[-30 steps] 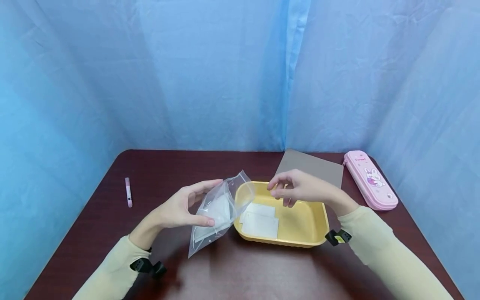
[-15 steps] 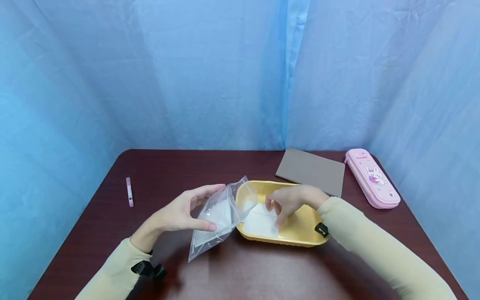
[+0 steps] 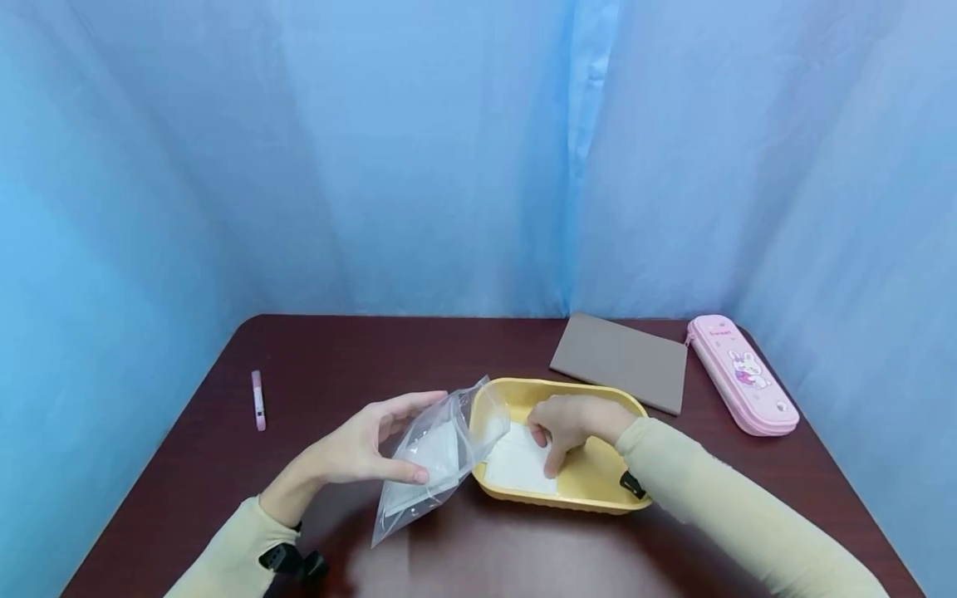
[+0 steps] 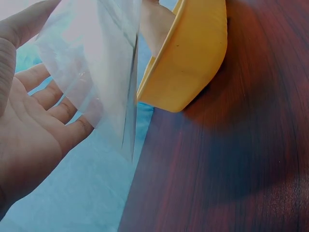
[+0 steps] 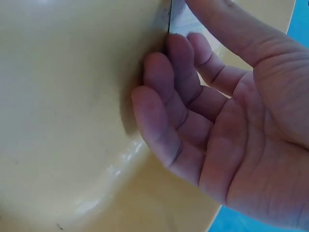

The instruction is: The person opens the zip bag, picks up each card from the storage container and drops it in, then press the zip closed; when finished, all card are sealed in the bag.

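Observation:
My left hand [image 3: 355, 444] grips a clear plastic bag [image 3: 484, 415] between thumb and fingers, its mouth tilted toward the tray. Inside the bag lie flat white pieces [image 3: 434, 453]. A yellow tray [image 3: 601, 477] stands just right of the bag, with flat white squares [image 3: 516, 465] overlapping in its left half. My right hand [image 3: 571, 422] reaches down into the tray, thumb and curled fingers pinching the right edge of these squares. In the right wrist view, a white edge [image 5: 186, 17] shows between thumb and fingers; the rest is hidden.
Behind the tray lies a grey-brown flat folder or notebook [image 3: 624, 357]. A pink pencil case [image 3: 740, 378] with a rabbit print sits at the far right. A pink and white pen [image 3: 257, 400] lies at the left. Blue curtains [image 3: 419, 166] enclose the dark red table [image 3: 351, 353].
My right hand has come down from above the tray to the white squares. My left hand has kept the bag nearly in place. The view has tipped up slightly.

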Available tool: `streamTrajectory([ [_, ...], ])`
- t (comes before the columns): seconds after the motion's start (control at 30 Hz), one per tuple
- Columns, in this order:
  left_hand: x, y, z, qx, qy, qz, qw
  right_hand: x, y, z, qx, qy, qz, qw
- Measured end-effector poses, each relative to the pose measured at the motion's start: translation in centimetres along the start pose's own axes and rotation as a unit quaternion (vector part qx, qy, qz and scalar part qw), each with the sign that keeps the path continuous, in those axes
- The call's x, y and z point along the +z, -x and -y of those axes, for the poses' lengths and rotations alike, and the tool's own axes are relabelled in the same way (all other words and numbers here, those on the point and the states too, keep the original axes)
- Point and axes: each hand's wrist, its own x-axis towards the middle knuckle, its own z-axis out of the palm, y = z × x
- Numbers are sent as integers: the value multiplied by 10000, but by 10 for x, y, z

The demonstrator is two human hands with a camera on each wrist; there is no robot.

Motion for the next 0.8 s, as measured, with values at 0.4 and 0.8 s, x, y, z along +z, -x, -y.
streamTrajectory([
  [0.4,-3,1,4,50,2,61,10000,-1,0,-7,62,-234,-166,9996],
  [0.8,0,7,6,-112,-119,16,9999,6,9,2,-51,680,-534,9962],
])
